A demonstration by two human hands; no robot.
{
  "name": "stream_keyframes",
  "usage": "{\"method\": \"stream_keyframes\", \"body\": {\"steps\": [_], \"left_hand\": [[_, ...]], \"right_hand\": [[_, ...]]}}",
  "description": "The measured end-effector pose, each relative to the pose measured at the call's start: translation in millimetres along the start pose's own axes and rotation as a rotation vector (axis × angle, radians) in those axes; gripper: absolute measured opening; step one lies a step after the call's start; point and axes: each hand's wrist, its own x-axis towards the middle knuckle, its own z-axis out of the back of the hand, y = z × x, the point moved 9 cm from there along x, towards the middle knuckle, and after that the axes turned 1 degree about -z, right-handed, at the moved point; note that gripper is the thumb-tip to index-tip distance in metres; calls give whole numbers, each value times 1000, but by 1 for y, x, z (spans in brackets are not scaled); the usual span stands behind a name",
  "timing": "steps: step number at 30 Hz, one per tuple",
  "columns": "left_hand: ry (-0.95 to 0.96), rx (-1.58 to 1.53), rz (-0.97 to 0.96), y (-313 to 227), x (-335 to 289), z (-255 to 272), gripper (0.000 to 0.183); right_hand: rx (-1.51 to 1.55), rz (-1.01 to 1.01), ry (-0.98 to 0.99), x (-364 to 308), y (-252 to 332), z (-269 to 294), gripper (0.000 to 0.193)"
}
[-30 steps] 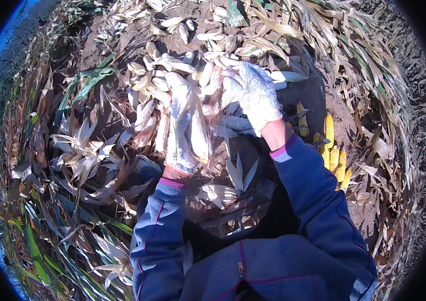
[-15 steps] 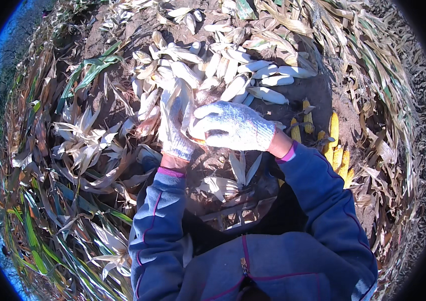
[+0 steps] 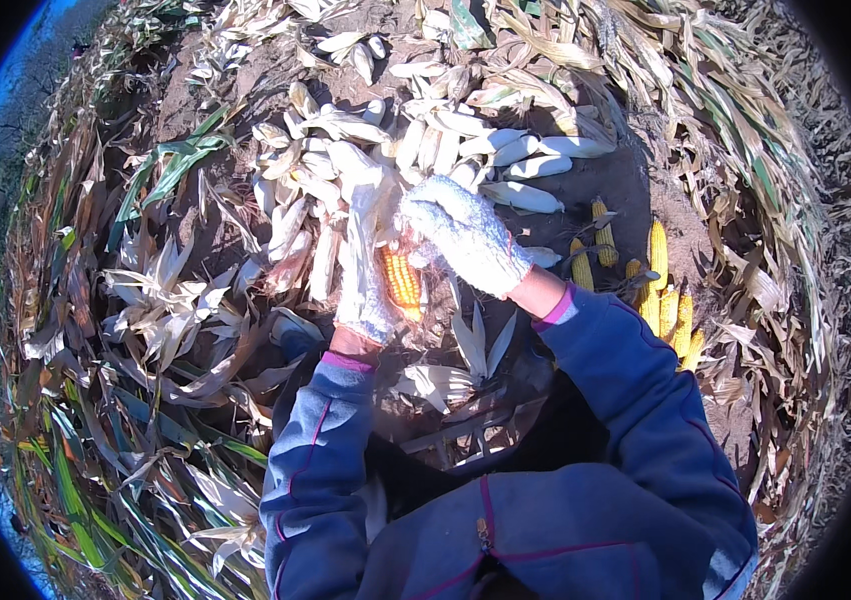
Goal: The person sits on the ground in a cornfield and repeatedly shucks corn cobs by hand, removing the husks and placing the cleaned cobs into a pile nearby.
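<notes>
In white knitted gloves, both my hands are at one ear of corn [image 3: 402, 283] in front of me. Its lower part shows bare orange-yellow kernels, and pale dry husk stands up above it. My left hand [image 3: 363, 300] is closed round the husk along the ear's left side. At the upper right of the ear, my right hand [image 3: 467, 235] has its fingers curled in on the husk and pinkish silk. The bright glare hides exactly where those fingertips grip.
Many ears in pale husks [image 3: 515, 150] lie heaped just beyond my hands. To the right, several bare yellow cobs [image 3: 657, 250] rest on brown soil. Dry stalks and leaves [image 3: 125, 400] bank up at left and right. Loose husks [image 3: 440, 385] lie near my knees.
My right hand has moved up and slightly right from across the ear. Yellow-orange kernels, mostly covered before, now show beside my left hand.
</notes>
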Motion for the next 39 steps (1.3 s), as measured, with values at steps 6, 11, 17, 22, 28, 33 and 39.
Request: {"method": "stream_keyframes", "body": {"steps": [6,11,17,22,28,33,39], "left_hand": [[-77,875,-103,-3,-15,-46,56],[69,760,151,17,-35,-87,57],[-48,626,79,8,-43,-71,59],[-217,444,-178,-23,-32,-36,24],[-195,319,-293,-32,-25,-37,36],[-174,208,-325,-34,-18,-39,33],[-199,105,-294,-34,-18,-34,32]], "right_hand": [[-308,-261,-203,11,-40,59,38],[-163,-465,-533,-9,-105,127,32],[454,-538,-690,-13,-165,148,21],[454,-493,-468,-5,-120,82,26],[45,-112,410,-1,-16,-22,44],[194,-436,444,-17,-44,-57,57],[113,-395,323,-11,-42,-42,46]]}}
